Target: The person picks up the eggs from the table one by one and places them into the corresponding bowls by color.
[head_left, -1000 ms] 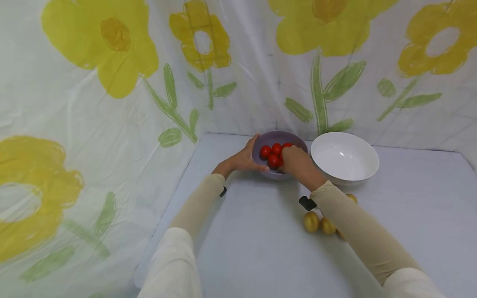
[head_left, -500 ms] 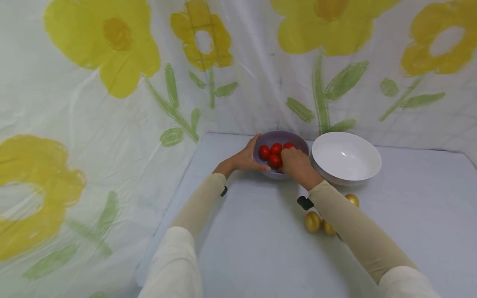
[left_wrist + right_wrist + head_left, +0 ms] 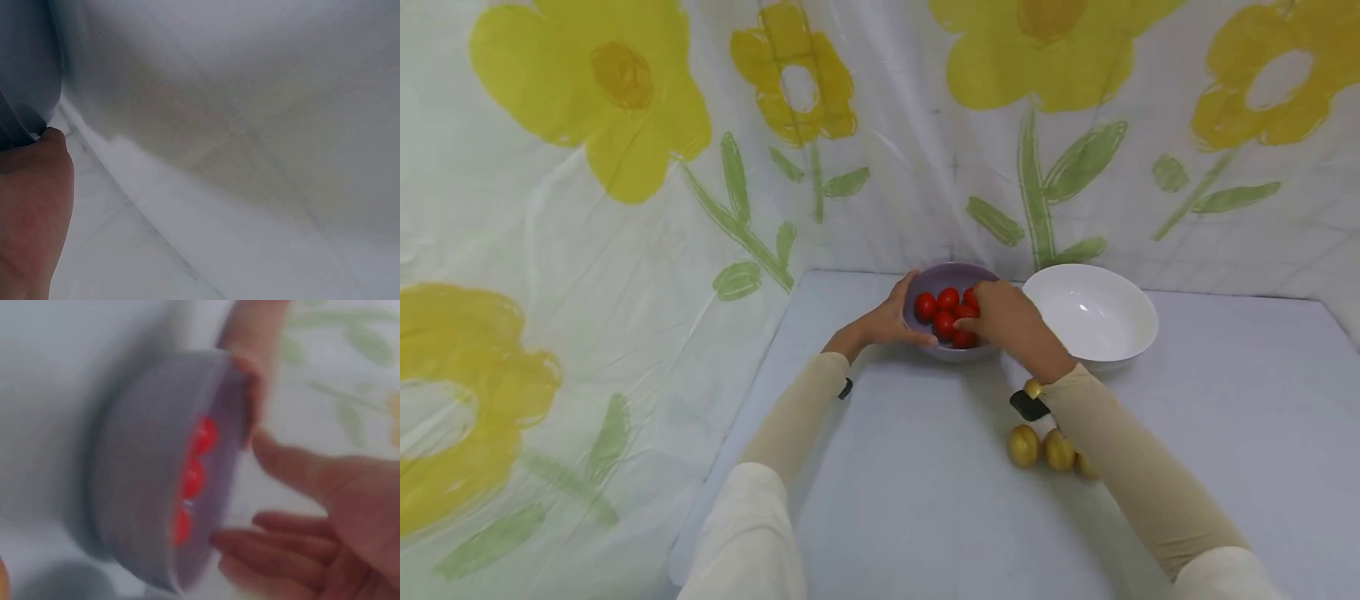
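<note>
At the back of the table, a purple bowl [image 3: 955,353] contains several small red tomatoes [image 3: 943,325]. My left hand [image 3: 891,323] holds the bowl's left side, thumb at the front and fingers toward the back. In the left wrist view, only part of that hand [image 3: 34,212] shows against the bowl wall [image 3: 28,69]. My right hand [image 3: 1011,325] is over the bowl's right rim. The right wrist view, blurred, has this hand [image 3: 350,500] with fingers extended and thumb apart, nothing between them, near the bowl's opening.
A white bowl [image 3: 1093,312] stands right of the purple one, partly behind my right hand. Several gold egg-shaped things [image 3: 1023,446] lie on the table beneath my right forearm, which hides some of them. A flower-painted curtain [image 3: 880,225] borders the table's back and left.
My right hand has risen from among the tomatoes and drawn back slightly rightward, its thumb now spread. More tomatoes show. My left hand keeps its hold on the purple bowl.
</note>
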A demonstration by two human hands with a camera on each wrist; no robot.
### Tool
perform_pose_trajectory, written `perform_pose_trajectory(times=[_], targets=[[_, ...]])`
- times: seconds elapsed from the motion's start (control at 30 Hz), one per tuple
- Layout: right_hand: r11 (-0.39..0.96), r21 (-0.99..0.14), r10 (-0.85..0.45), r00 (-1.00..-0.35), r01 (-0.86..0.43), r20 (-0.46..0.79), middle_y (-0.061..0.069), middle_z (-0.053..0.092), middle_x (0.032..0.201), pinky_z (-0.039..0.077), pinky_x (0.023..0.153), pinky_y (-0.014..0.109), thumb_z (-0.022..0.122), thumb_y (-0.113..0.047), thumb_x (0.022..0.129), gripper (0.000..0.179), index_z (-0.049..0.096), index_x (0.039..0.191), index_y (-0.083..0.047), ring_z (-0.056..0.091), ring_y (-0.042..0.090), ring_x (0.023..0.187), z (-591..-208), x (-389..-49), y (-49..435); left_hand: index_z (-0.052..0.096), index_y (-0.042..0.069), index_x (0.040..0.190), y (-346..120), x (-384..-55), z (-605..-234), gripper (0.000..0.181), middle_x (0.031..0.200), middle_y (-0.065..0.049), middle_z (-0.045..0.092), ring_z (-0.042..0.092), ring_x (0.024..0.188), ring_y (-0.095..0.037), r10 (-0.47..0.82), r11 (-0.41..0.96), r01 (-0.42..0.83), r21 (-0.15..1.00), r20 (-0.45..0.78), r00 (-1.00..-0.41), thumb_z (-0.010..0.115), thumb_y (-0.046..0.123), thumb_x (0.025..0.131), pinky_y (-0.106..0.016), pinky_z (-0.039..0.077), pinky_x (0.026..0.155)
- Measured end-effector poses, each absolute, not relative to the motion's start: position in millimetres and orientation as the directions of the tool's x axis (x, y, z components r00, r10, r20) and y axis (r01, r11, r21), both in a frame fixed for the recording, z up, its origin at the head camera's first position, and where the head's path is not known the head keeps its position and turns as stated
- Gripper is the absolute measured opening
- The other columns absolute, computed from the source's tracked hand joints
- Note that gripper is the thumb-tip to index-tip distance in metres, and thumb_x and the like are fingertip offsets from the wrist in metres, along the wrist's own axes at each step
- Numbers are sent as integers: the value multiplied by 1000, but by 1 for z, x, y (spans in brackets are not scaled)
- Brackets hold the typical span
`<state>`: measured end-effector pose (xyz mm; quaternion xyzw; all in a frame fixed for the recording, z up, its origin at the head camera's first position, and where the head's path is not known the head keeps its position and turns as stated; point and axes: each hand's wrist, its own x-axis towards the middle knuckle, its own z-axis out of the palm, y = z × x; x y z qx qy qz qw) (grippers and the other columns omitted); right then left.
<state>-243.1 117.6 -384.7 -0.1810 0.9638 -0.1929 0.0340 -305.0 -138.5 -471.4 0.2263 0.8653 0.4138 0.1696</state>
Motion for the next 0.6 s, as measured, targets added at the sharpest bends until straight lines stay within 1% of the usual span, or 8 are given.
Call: perform_pose_trajectory(times=[0.07,0.13,0.2,0.3,0.37,0.43,0.5,0.6], targets=[[811,-458,-412,-911,-363,-6,16,73,103,57,83,45,84,-41,92,50,68,114,2,69,32,94,-364,-242,139,-6,26,170,-138,-305,-471,138,177,-1,2,14,161,-25,533,550,259,794,-96,-840,93,49,77,-50,23,127],[766,-523,-450,-893,-374,-20,20,70,130,53,102,52,82,-47,92,68,63,135,1,67,36,119,-345,-241,165,-6,26,170,-137,-306,-469,138,177,-1,2,15,160,-26,534,545,268,795,-83,-841,93,49,77,-50,24,127],[744,-559,-465,-884,-364,-42,20,57,153,42,115,58,81,-53,92,85,50,154,-4,54,39,141,-329,-239,195,-6,26,170,-137,-306,-470,138,176,0,3,15,160,-25,533,538,267,800,-77,-843,93,48,77,-50,25,127],[764,-548,-452,-889,-339,-80,17,30,171,30,120,64,81,-55,91,107,19,170,-18,33,43,154,-317,-234,241,-5,27,170,-137,-306,-472,137,176,0,4,17,159,-26,524,535,244,809,-92,-847,93,47,77,-51,27,126],[766,-561,-439,-893,-314,-100,12,8,177,23,120,71,84,-48,90,121,-4,171,-29,17,44,160,-319,-230,269,-5,27,170,-136,-304,-473,137,176,-1,5,18,159,-26,521,537,227,813,-107,-847,93,48,77,-51,28,126],[758,-582,-432,-895,-294,-110,7,-11,177,19,118,76,88,-40,88,134,-20,166,-35,3,44,161,-327,-226,294,-5,27,170,-136,-303,-473,137,176,-1,6,18,158,-26,522,534,219,816,-115,-845,93,49,77,-51,28,126],[742,-608,-432,-895,-281,-112,3,-22,175,16,116,79,91,-32,85,142,-27,163,-36,-6,44,161,-338,-224,314,-5,27,170,-137,-303,-472,137,176,-1,6,18,159,-26,525,535,222,815,-115,-843,93,50,77,-51,28,126],[741,-612,-431,-895,-278,-115,5,-27,173,17,114,81,93,-26,82,147,-29,164,-32,-9,49,159,-362,-223,337,-6,26,170,-138,-301,-472,138,176,-2,6,18,159,-26,525,543,231,808,-112,-844,93,51,76,-51,28,126]])
